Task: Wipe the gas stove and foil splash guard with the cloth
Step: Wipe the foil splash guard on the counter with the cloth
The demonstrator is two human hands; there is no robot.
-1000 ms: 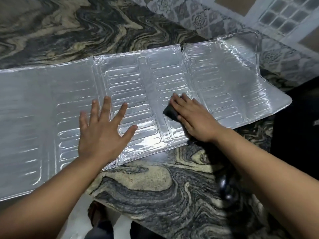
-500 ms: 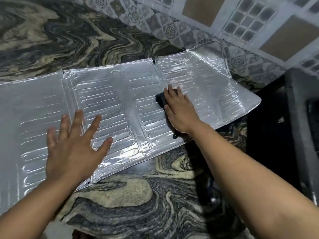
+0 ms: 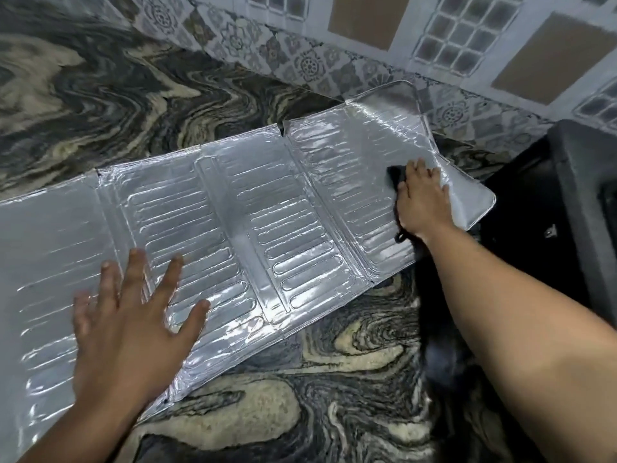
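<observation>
Right hand [image 3: 422,203] pressing my one dark cloth [image 3: 396,175] flat near guard's right end; left hand [image 3: 128,325] splayed, empty, on one embossed silver foil splash guard [image 3: 253,225] lying across countertop [image 3: 300,396].

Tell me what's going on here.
A person is wiping a foil guard laid flat on a marble counter. The right hand presses a dark cloth onto the far right panel. The left hand, fingers spread, is over the guard's near left part.
</observation>
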